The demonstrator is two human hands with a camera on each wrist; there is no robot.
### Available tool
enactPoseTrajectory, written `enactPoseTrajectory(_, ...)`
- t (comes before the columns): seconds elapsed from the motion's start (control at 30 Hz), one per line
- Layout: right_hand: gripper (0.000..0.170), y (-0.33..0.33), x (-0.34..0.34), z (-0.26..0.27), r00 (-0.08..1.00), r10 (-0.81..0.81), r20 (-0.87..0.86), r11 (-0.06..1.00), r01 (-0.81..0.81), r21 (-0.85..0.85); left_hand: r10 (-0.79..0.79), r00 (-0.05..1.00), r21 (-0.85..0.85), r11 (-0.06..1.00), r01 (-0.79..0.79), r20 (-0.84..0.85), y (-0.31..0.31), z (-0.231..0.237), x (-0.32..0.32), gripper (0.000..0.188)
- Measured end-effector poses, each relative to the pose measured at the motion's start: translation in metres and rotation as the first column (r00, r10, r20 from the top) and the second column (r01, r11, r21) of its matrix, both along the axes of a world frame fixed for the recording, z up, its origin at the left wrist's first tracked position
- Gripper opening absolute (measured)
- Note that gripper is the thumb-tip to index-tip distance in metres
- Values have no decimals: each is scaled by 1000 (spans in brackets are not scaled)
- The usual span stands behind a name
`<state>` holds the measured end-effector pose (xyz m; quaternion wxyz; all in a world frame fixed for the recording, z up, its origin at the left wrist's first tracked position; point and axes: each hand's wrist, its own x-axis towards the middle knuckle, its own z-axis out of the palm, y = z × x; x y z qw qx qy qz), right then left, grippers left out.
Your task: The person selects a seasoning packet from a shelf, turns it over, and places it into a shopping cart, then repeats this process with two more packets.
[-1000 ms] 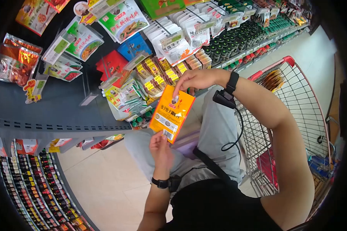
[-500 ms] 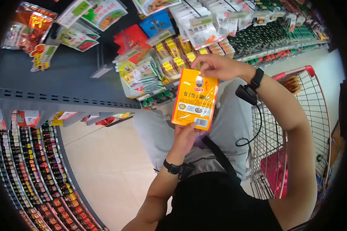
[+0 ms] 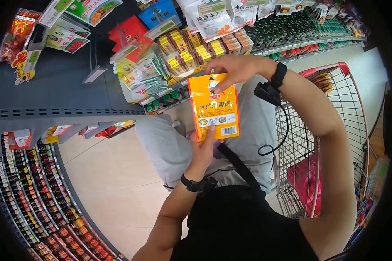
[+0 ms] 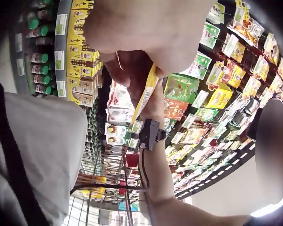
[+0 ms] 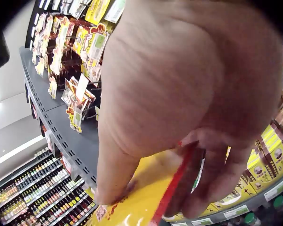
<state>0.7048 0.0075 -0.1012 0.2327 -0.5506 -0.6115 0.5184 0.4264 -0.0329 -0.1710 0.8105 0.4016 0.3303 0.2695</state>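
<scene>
A flat yellow-orange packet (image 3: 215, 106) with Chinese print and a barcode is held upright over the person's lap in the head view. The left hand (image 3: 203, 147) pinches its bottom edge, thumb on the printed face. At its top edge the right hand (image 3: 239, 69) grips it, thumb across the front near the small portrait. In the left wrist view the packet (image 4: 145, 96) shows edge-on beside the left hand (image 4: 146, 28). The right wrist view shows the right hand (image 5: 179, 84) with its thumb on the yellow packet (image 5: 146, 188) and the other fingers behind.
A dark shelf (image 3: 52, 82) with hanging seasoning packets lies at the left, with boxed goods (image 3: 183, 54) ahead. A wire shopping cart (image 3: 348, 108) holding a pink item (image 3: 304, 180) stands at the right. Rows of bottles (image 3: 43, 187) fill the lower left.
The packet was tilted a second ago and now stands nearly upright, farther right and higher in the head view. Both hands moved with it, and the right thumb now lies across its front.
</scene>
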Motion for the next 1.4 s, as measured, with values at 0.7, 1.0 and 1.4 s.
enactPoseTrajectory(0.7, 42, -2, -3, 1, 980, 73, -185, 997, -75, -6, 61, 947, -111, 993, -27, 315, 2, -19, -6, 31)
enactPoseTrajectory(1.0, 33, -2, -5, -3, 993, 51, -109, 998, -46, 47, -50, 969, -172, 981, 94, 243, 1, -24, -4, 28)
enactPoseTrajectory(1.4, 38, -4, -2, 4, 972, 224, -66, 974, -226, -20, -28, 1000, -47, 998, 28, -6, -4, -25, -6, 29)
